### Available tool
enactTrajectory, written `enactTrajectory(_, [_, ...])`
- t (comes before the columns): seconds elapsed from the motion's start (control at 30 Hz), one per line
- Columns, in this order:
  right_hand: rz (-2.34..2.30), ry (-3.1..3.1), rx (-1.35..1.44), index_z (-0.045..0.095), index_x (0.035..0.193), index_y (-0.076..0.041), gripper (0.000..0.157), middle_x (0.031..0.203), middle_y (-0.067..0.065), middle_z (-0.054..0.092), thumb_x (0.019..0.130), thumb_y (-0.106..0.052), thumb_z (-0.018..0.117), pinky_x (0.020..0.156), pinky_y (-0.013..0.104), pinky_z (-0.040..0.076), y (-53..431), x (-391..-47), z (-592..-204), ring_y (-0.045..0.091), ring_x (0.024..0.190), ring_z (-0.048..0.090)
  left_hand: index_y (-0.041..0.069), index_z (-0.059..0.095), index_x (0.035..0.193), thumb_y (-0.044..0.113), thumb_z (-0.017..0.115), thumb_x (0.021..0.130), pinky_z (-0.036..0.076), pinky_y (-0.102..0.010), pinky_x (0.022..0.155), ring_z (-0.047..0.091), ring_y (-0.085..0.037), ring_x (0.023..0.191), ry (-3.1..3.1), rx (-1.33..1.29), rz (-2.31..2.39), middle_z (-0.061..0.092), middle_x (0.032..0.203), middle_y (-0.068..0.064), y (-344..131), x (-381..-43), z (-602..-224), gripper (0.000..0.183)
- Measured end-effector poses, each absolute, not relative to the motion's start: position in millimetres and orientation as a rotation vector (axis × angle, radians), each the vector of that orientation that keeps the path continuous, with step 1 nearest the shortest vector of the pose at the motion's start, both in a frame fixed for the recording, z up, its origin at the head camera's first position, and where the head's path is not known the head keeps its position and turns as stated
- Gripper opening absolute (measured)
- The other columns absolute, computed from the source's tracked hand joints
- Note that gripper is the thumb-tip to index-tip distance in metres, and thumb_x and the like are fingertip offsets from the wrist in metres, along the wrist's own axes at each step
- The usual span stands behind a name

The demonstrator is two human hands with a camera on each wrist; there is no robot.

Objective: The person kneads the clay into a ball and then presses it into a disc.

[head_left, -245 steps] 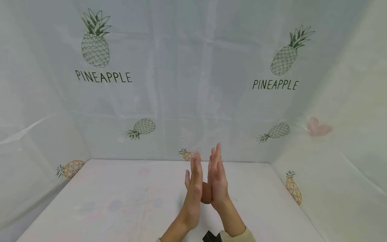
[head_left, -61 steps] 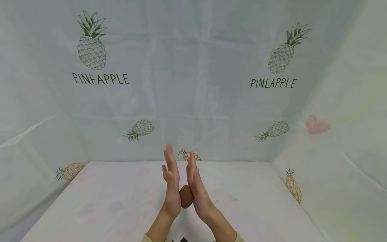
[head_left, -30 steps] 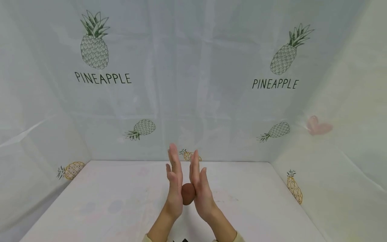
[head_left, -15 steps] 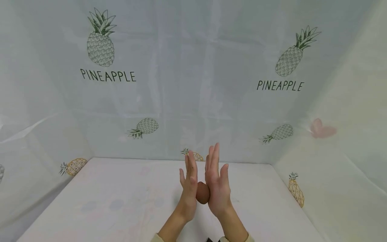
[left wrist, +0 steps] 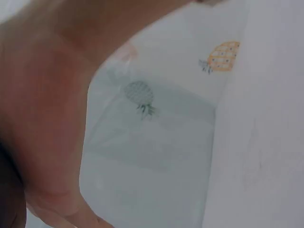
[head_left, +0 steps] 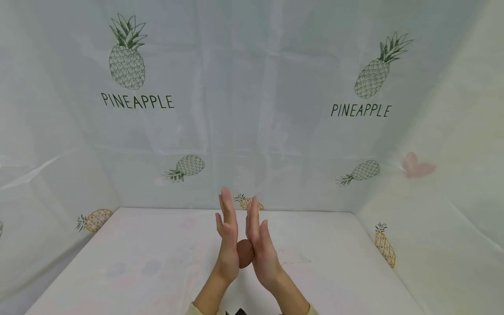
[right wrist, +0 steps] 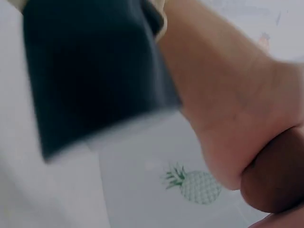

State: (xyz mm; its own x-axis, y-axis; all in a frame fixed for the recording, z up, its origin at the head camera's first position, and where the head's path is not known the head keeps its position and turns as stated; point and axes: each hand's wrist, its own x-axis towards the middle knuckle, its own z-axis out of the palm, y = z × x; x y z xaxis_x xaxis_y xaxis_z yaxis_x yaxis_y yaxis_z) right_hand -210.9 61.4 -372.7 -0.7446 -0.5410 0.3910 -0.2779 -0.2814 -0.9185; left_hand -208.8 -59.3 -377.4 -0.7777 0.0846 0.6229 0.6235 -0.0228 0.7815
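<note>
Between the two palms sits a brown, slightly oval ball (head_left: 245, 253), smooth and matte like modelling clay. My left hand (head_left: 228, 249) presses it from the left, with fingers straight and pointing up and away. From the other side my right hand (head_left: 263, 256) presses it with its palm, its fingers straight and the thumb raised. Fingertips of the two hands stand apart above the ball. In the right wrist view the brown ball (right wrist: 278, 175) shows wedged against a palm. Both hands are held over the white table (head_left: 157, 245).
White sheeting (head_left: 244, 109) printed with pineapples hangs behind the table and along both sides. A dark, blurred block (right wrist: 90, 80) sits by a sleeve cuff in the right wrist view.
Over the last half second both hands shift left with the ball between them, after swinging right from a similar place. The ball turns between the palms; eight seconds ago the hands stood further right.
</note>
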Motion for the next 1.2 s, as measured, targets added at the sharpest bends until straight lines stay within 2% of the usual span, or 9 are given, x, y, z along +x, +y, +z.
enactTrajectory(0.27, [-2.181, 1.775, -1.077, -0.018, 0.164, -0.050, 0.062, 0.174, -0.018, -0.020, 0.103, -0.064, -0.015, 0.116, 0.071, -0.026, 65, -198, -360, 0.018, 0.161, -0.025, 0.035, -0.018, 0.167, 0.068, 0.002, 0.107, -0.033, -0.059, 0.115, -0.030, -0.015, 0.159, -1.888, -0.601, -1.792, -0.025, 0.174, 0.012, -62, -222, -385, 0.072])
enactTrajectory(0.4, [-2.247, 1.779, -1.084, -0.021, 0.164, -0.049, 0.062, 0.173, -0.021, -0.022, 0.104, -0.063, -0.015, 0.118, 0.066, -0.028, 73, -201, -355, 0.018, 0.160, -0.025, 0.030, -0.017, 0.168, 0.061, 0.001, 0.110, -0.030, -0.064, 0.115, -0.027, -0.021, 0.161, -1.935, -0.687, -1.773, -0.023, 0.175, 0.010, -49, -216, -391, 0.068])
enactTrajectory(0.6, [-2.290, 1.850, -1.113, -0.022, 0.164, -0.048, 0.059, 0.172, -0.020, -0.025, 0.106, -0.058, -0.012, 0.119, 0.064, -0.027, 76, -210, -359, 0.016, 0.159, -0.028, 0.034, -0.017, 0.168, 0.061, -0.002, 0.109, -0.030, -0.061, 0.117, -0.027, -0.009, 0.160, -1.882, -0.855, -1.888, -0.024, 0.175, 0.015, -40, -201, -384, 0.066])
enactTrajectory(0.77, [-2.246, 1.944, -1.105, -0.022, 0.164, -0.045, 0.058, 0.170, -0.024, -0.029, 0.108, -0.056, -0.010, 0.116, 0.067, -0.029, 69, -214, -368, 0.010, 0.156, -0.033, 0.030, -0.017, 0.168, 0.062, -0.007, 0.108, -0.032, -0.063, 0.115, -0.027, -0.009, 0.160, -1.805, -0.915, -1.885, -0.024, 0.176, 0.011, -44, -196, -377, 0.069])
enactTrajectory(1.0, [-2.137, 1.997, -1.034, -0.021, 0.164, -0.046, 0.058, 0.170, -0.019, -0.032, 0.109, -0.056, -0.006, 0.115, 0.072, -0.026, 55, -207, -373, 0.011, 0.154, -0.034, 0.035, -0.018, 0.168, 0.067, -0.008, 0.105, -0.033, -0.056, 0.117, -0.027, -0.006, 0.159, -1.787, -0.801, -1.901, -0.024, 0.175, 0.015, -57, -205, -374, 0.071])
enactTrajectory(1.03, [-2.126, 1.990, -1.034, -0.021, 0.164, -0.047, 0.058, 0.169, -0.019, -0.031, 0.109, -0.056, -0.006, 0.116, 0.070, -0.025, 54, -205, -372, 0.013, 0.157, -0.028, 0.036, -0.018, 0.168, 0.068, -0.006, 0.105, -0.033, -0.055, 0.117, -0.027, -0.007, 0.159, -1.788, -0.767, -1.903, -0.024, 0.175, 0.016, -60, -207, -374, 0.071])
enactTrajectory(1.07, [-2.111, 1.987, -1.031, -0.021, 0.163, -0.048, 0.057, 0.177, -0.009, -0.010, 0.109, -0.056, -0.006, 0.120, 0.068, -0.018, 53, -202, -372, 0.018, 0.160, -0.004, 0.036, -0.018, 0.167, 0.068, -0.005, 0.106, -0.033, -0.055, 0.117, -0.028, -0.007, 0.159, -1.790, -0.736, -1.902, -0.025, 0.174, 0.017, -62, -209, -374, 0.070])
enactTrajectory(1.1, [-2.105, 1.981, -1.039, -0.022, 0.163, -0.048, 0.058, 0.174, 0.004, 0.018, 0.108, -0.057, -0.007, 0.122, 0.066, -0.013, 52, -200, -371, 0.023, 0.152, 0.022, 0.036, -0.018, 0.167, 0.067, -0.004, 0.106, -0.034, -0.055, 0.116, -0.030, -0.008, 0.158, -1.792, -0.711, -1.897, -0.025, 0.174, 0.018, -64, -212, -375, 0.070])
enactTrajectory(1.2, [-2.123, 1.934, -1.104, -0.023, 0.164, -0.045, 0.059, 0.174, 0.002, 0.018, 0.108, -0.056, -0.010, 0.121, 0.064, -0.015, 54, -196, -366, 0.021, 0.150, 0.023, 0.034, -0.019, 0.167, 0.066, 0.000, 0.107, -0.035, -0.058, 0.114, -0.033, -0.014, 0.158, -1.807, -0.657, -1.860, -0.027, 0.173, 0.016, -65, -217, -378, 0.071])
